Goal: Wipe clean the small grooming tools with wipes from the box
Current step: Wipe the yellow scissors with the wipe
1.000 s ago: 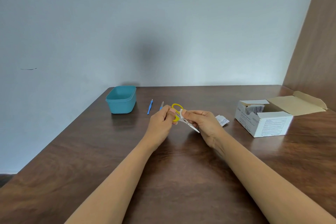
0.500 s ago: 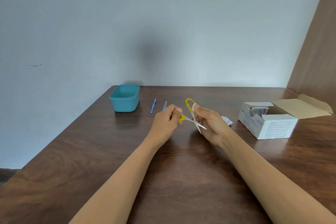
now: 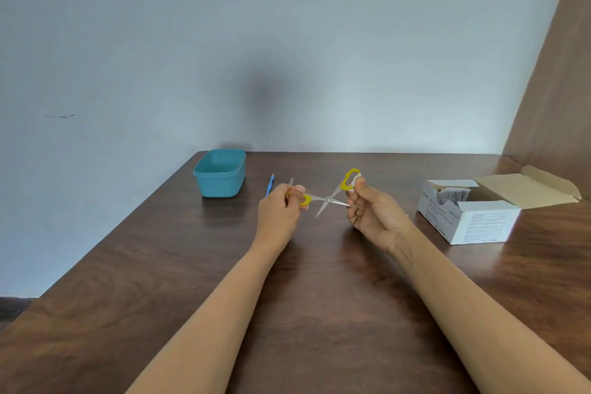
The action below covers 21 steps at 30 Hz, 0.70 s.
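Small yellow-handled scissors (image 3: 328,199) hang spread wide open above the middle of the table. My left hand (image 3: 281,211) pinches one yellow loop. My right hand (image 3: 372,211) pinches the other loop through a white wipe (image 3: 356,181), most of which is hidden by my fingers. Behind my left hand lie a thin blue tool (image 3: 270,186) and a grey tool (image 3: 290,182), partly hidden. The white wipes box (image 3: 473,221) stands open at the right with packets showing inside.
A teal plastic tub (image 3: 220,173) stands at the table's back left near the edge. A wooden panel (image 3: 556,89) rises along the right side. The box's brown flap (image 3: 527,185) lies open toward that panel.
The scissors have been spread from nearly closed to wide open. My right hand moved right and up with one handle; the left hand kept the other handle.
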Motion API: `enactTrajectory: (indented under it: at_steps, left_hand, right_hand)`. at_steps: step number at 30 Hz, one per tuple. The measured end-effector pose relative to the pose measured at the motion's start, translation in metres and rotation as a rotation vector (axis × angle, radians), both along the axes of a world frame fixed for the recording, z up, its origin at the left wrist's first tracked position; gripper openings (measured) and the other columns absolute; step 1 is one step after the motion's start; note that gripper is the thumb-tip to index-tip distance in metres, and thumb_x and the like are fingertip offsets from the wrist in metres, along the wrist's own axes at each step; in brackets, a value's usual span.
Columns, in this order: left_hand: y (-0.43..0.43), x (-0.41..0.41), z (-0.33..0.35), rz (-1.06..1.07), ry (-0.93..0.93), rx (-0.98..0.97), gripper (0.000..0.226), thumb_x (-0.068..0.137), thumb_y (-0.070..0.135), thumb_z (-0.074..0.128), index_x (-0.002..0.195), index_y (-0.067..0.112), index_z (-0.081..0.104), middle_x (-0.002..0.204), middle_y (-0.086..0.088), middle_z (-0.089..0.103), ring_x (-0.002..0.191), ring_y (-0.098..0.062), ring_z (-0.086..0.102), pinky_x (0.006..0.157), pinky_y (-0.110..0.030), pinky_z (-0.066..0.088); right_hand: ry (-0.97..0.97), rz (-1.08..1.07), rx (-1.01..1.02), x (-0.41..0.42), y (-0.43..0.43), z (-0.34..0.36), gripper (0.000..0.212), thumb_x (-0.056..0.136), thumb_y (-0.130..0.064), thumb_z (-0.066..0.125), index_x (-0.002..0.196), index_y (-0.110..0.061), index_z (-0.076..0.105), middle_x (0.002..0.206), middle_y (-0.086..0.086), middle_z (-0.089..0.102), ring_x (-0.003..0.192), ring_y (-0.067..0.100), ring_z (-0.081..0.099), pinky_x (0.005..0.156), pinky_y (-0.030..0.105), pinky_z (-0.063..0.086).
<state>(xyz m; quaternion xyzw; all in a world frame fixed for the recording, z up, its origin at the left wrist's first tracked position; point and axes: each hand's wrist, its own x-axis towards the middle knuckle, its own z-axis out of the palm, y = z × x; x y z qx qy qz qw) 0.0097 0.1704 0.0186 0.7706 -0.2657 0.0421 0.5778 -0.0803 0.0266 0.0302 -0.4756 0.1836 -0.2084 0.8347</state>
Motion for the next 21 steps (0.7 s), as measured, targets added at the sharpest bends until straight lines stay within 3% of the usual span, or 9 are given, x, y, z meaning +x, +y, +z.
enactTrajectory:
  at_steps: [8, 12, 15, 21]
  left_hand:
    - [0.007, 0.007, 0.005, 0.107, -0.007, -0.015, 0.024, 0.097, 0.033, 0.049, 0.096, 0.015, 0.065, 0.076, 0.008, 0.060, 0.064, -0.005, 0.048, 0.056, -0.010, 0.038]
    - [0.009, 0.011, 0.007, 0.134, 0.000, -0.054, 0.020, 0.097, 0.032, 0.051, 0.095, 0.018, 0.066, 0.074, 0.013, 0.058, 0.064, -0.003, 0.047, 0.057, -0.012, 0.036]
    - [0.011, 0.013, 0.009, 0.140, -0.019, -0.057, 0.023, 0.096, 0.031, 0.052, 0.098, 0.015, 0.068, 0.081, 0.006, 0.062, 0.065, -0.004, 0.048, 0.057, -0.009, 0.037]
    - [0.017, 0.015, 0.014, 0.119, -0.082, -0.074, 0.018, 0.096, 0.024, 0.053, 0.098, 0.015, 0.068, 0.085, 0.007, 0.066, 0.071, -0.004, 0.054, 0.059, -0.005, 0.039]
  right_hand:
    - [0.054, 0.128, -0.138, -0.004, -0.008, 0.001, 0.025, 0.092, -0.035, 0.056, 0.077, -0.014, 0.060, 0.064, -0.006, 0.058, 0.057, 0.006, 0.052, 0.059, 0.018, 0.043]
    - [0.070, 0.190, -0.156, -0.007, -0.009, 0.003, 0.021, 0.091, -0.032, 0.056, 0.080, -0.015, 0.059, 0.067, -0.006, 0.059, 0.059, 0.006, 0.052, 0.055, 0.015, 0.045]
    - [0.076, 0.244, -0.200, -0.009, -0.012, 0.004, 0.018, 0.091, -0.030, 0.056, 0.082, -0.014, 0.060, 0.070, -0.004, 0.059, 0.061, 0.007, 0.053, 0.057, 0.016, 0.045]
    - [0.088, 0.369, -0.283, -0.018, -0.020, 0.006, 0.022, 0.077, -0.028, 0.063, 0.082, -0.007, 0.065, 0.073, 0.002, 0.060, 0.066, 0.010, 0.054, 0.062, 0.017, 0.047]
